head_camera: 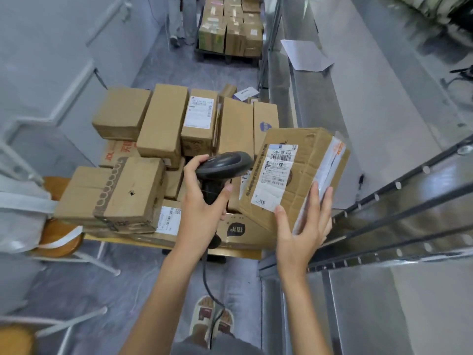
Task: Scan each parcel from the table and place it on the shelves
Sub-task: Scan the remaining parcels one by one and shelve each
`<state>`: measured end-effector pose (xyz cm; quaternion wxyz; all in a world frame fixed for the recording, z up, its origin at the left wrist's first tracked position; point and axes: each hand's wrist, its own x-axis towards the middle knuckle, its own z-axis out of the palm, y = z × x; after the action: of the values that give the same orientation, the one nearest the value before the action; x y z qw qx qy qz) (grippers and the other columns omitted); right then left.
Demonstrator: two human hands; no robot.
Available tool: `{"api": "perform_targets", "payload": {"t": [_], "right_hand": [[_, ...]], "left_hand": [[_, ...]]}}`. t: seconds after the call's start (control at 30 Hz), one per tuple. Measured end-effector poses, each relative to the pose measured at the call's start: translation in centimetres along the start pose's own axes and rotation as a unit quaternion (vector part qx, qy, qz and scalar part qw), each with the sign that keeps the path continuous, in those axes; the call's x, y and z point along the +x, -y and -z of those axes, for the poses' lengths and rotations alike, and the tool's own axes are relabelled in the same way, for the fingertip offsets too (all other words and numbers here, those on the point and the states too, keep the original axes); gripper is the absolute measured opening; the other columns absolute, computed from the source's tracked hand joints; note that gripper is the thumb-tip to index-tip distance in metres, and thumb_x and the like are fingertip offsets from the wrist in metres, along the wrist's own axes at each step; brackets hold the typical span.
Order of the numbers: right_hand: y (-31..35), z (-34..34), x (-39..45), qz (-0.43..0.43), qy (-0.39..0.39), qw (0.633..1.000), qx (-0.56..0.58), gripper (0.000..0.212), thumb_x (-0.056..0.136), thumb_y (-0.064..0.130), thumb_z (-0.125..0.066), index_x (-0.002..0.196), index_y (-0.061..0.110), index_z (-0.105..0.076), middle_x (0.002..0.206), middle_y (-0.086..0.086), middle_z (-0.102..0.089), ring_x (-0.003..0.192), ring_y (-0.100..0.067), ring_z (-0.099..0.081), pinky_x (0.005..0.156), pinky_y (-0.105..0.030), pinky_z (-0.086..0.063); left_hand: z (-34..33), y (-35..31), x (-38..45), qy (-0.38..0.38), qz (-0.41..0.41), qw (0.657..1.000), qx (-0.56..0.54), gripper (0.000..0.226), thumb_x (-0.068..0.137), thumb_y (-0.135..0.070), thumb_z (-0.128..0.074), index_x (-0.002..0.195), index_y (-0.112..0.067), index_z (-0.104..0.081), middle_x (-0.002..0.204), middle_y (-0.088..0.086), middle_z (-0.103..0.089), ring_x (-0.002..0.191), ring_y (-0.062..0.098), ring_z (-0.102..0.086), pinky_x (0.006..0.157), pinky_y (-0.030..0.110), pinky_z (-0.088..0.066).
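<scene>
Grey floor (163,290) underfoot, pale grey walls (46,55) at left. Round wooden stool (61,239) near left, partly covered. Far off, a loaded cart of cartons (230,26), possibly a pallet. Even, soft light.

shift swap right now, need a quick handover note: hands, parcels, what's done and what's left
Left hand: grips the barcode scanner, aimed at the label.
Right hand: fingers hold the cardboard parcel by its lower corner, tilted, above the table pile.
Done: parcel picked up and presented for scanning.
Left: shelve it on the metal shelves at right, then work through the pile.
</scene>
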<state>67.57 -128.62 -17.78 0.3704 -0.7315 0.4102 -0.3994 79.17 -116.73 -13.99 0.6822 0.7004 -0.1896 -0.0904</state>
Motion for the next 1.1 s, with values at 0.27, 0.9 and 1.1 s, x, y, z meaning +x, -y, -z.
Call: {"api": "perform_targets", "payload": {"t": [0.27, 0.9, 1.1], "right_hand": [[-0.5, 0.1, -2.2, -0.032, 0.004, 0.999, 0.006, 0.076, 0.077, 0.054, -0.059, 0.147, 0.048, -0.031, 0.167, 0.011, -0.017, 0.15, -0.02, -0.015, 0.115, -0.041, -0.013], [6.4, 2.3, -24.3, -0.151, -0.264, 0.951, -0.046, 0.083, 0.075, 0.057, -0.059, 0.152, 0.041, -0.036, 0.166, 0.018, -0.016, 0.151, -0.01, -0.015, 0.121, -0.042, -0.013], [9.9, 7.9, -32.5, -0.172, -0.402, 0.897, -0.058, 0.082, 0.074, 0.055, -0.061, 0.151, 0.043, -0.037, 0.164, 0.021, -0.018, 0.15, -0.005, -0.016, 0.123, -0.054, -0.018]], "left_hand": [[0.1, 0.3, -1.1, 0.02, 0.019, 0.999, 0.024, 0.068, 0.095, -0.009, -0.069, 0.124, -0.062, -0.037, 0.125, 0.004, -0.058, 0.061, 0.012, -0.062, 0.055, 0.02, -0.054], [8.0, 0.4, -9.6, 0.283, -0.017, 0.954, -0.1, 0.06, 0.096, -0.01, -0.067, 0.134, -0.044, -0.035, 0.108, -0.005, -0.063, 0.058, 0.013, -0.062, 0.057, 0.024, -0.054], [7.0, -4.2, -17.4, 0.38, 0.012, 0.909, -0.172, 0.059, 0.097, -0.009, -0.066, 0.135, -0.043, -0.036, 0.113, -0.013, -0.064, 0.074, 0.024, -0.069, 0.065, 0.035, -0.06]]}}
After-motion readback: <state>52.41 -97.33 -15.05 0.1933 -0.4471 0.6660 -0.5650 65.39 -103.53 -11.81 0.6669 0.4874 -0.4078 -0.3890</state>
